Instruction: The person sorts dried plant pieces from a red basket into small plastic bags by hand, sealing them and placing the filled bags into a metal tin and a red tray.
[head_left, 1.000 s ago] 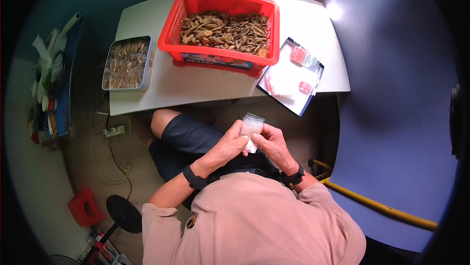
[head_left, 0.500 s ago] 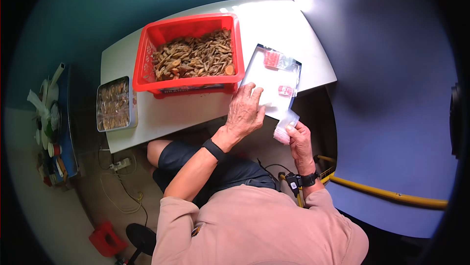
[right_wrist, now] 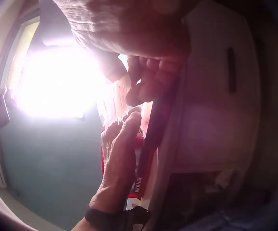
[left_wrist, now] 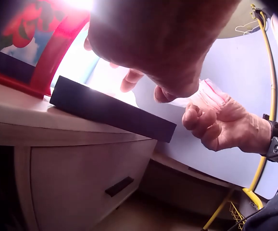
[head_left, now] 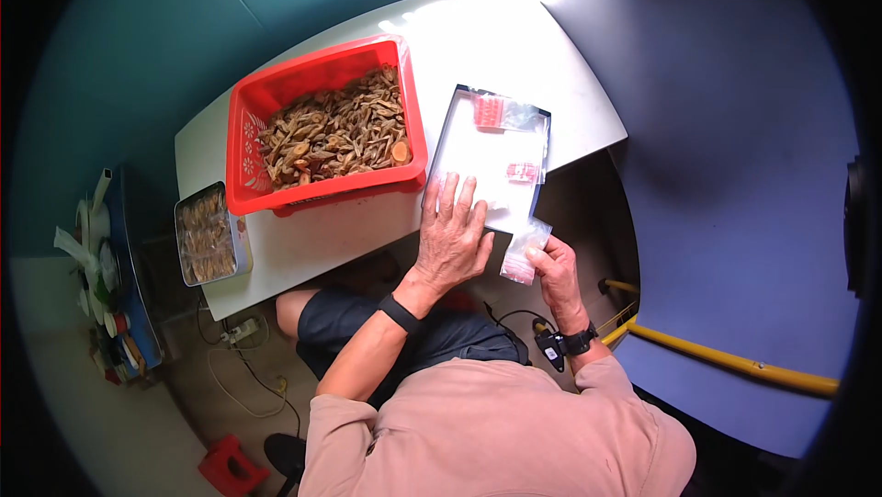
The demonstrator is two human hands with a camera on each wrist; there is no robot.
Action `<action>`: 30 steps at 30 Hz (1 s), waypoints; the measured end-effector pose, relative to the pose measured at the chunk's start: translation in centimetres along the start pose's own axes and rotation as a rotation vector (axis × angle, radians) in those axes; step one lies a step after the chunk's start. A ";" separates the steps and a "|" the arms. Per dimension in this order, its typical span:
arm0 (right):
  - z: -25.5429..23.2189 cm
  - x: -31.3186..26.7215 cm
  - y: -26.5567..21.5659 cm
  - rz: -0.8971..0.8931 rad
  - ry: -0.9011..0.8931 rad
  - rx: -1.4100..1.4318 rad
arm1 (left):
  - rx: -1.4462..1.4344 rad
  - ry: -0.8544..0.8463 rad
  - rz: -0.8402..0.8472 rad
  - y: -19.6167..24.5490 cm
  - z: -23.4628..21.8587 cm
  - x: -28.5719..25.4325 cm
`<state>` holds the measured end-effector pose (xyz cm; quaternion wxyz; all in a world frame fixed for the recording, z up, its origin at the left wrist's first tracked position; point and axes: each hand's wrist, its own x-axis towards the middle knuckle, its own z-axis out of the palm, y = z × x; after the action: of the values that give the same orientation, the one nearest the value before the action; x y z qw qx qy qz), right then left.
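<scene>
In the head view my right hand [head_left: 559,278] pinches a small stack of clear plastic zip bags [head_left: 524,254] with pink print, just off the near edge of a shallow tray. Thumb on top, it keeps the bags tilted over the floor gap. My left hand [head_left: 453,238] reaches over the near left corner of that tray [head_left: 480,150], fingers spread and fairly straight, palm down. White inside and dark-sided, the tray holds a red-printed bag bundle [head_left: 489,112] at the back and a smaller red-printed packet [head_left: 522,172] at the right. In the left wrist view its dark side [left_wrist: 110,109] overhangs the table.
A red plastic basket [head_left: 419,129] full of dried brown slices [head_left: 331,134] stands left of the tray. Further left, a metal tin [head_left: 243,249] contains bagged slices. A yellow rail [head_left: 735,367] runs at the right, and cables [head_left: 266,387] lie on the floor.
Both hands held the bags together over the lap; the left has let go and moved forward onto the tray. The right hand carried the bags rightward. The head view has swung right.
</scene>
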<state>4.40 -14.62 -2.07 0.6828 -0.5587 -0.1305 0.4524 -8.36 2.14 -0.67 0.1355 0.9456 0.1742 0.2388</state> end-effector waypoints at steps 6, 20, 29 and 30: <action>-0.4 0.2 0.4 0.012 -0.014 -0.005 | 0.038 -0.075 -0.061 0.3 0.3 0.1; 1.8 0.9 -0.1 0.025 -0.096 0.016 | 0.029 -0.138 -0.116 0.1 1.8 0.7; 1.9 2.5 -0.2 0.298 -0.172 0.124 | -0.012 -0.171 -0.061 -0.8 1.6 0.9; 2.0 2.7 -0.3 0.319 -0.183 0.138 | -0.002 -0.140 -0.032 -1.1 1.5 1.0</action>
<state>4.66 -11.22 -2.02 0.6245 -0.4807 -0.0706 0.6115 -7.06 3.25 -1.87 0.1520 0.9571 0.1789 0.1699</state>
